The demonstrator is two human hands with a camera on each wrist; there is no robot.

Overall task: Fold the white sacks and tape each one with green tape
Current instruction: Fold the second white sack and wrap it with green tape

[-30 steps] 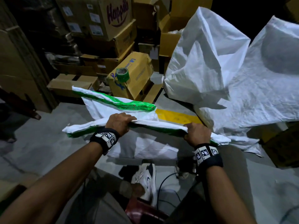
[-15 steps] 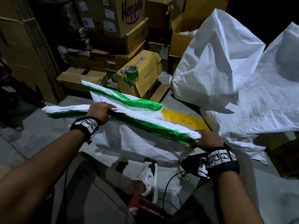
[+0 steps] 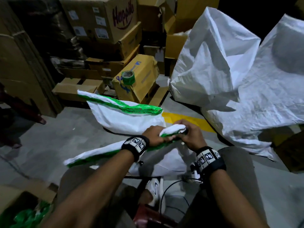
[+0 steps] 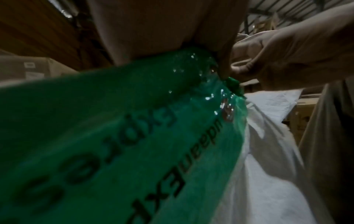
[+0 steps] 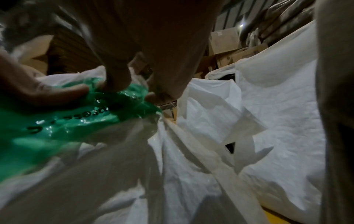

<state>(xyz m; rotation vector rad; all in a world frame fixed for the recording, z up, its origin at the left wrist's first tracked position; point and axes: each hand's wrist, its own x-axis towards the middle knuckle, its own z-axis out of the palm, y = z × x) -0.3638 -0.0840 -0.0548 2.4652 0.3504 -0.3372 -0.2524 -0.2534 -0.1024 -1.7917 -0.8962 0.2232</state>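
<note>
Two hands meet on my taped sack: left hand and right hand both grip its folded end over the floor. Another taped sack lies ahead, tape roll on a box, loose sacks crowding right.

- Floor: grey concrete, 1 yellow painted line across it.
- Rear: stacked brown cardboard boxes; 1 printed "Happilo".
- Left: tall carton stack.
- Lighting dim, upper right corner dark.
- Black cable on floor, near bottom edge.
</note>
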